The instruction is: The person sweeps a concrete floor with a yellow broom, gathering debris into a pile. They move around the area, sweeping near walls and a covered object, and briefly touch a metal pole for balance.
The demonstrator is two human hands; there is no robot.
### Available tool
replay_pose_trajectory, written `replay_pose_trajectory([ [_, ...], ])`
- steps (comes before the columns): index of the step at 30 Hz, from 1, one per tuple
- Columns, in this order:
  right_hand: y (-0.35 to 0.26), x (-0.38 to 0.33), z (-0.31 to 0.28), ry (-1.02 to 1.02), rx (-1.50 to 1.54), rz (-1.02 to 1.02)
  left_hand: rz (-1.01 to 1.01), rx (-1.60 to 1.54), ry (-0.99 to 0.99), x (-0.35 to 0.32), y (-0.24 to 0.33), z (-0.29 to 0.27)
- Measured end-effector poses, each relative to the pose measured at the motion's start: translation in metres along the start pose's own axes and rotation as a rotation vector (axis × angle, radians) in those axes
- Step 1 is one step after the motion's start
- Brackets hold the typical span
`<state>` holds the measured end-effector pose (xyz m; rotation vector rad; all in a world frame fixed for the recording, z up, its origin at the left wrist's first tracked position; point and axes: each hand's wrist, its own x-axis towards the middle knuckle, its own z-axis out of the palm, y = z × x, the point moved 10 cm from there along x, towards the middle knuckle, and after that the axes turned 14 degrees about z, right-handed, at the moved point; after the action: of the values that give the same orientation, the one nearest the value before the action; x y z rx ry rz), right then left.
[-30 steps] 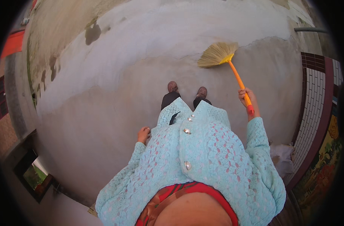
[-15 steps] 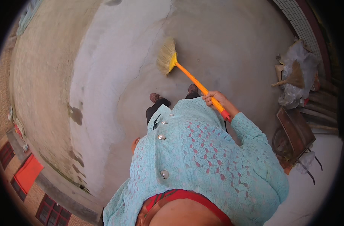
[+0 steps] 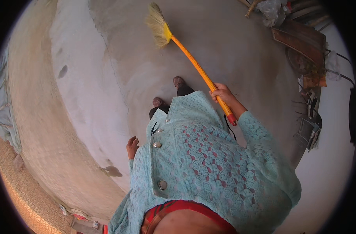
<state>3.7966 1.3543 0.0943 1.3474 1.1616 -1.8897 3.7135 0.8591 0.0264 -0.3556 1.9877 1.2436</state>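
Sunlit bare concrete floor (image 3: pixel 232 50)

The person wore a pale turquoise cardigan (image 3: pixel 209 163) of open lacy knit, with a darker reddish layer showing through the holes across the chest and back. Round silver buttons (image 3: pixel 157 144) ran down its front edge. The long sleeves (image 3: pixel 260 136) were of the same knit and reached the wrists. Beneath the hem showed a band of red cloth (image 3: pixel 178 206) with a dark check. Dark trousers (image 3: pixel 184 90) ended in brown shoes (image 3: pixel 179 82). A thin dark cord (image 3: pixel 229 126) hung by the right sleeve.
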Motion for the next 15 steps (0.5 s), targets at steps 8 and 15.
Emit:
replay_pose_trajectory([
  [8,0.098,-0.050,-0.027,0.468,0.340,0.069,0.181,-0.028,-0.101,0.210,0.066,-0.045],
  [15,0.222,-0.111,-0.085,0.745,0.794,0.200,-0.046,0.102,-0.214,0.134,-0.017,-0.073],
])
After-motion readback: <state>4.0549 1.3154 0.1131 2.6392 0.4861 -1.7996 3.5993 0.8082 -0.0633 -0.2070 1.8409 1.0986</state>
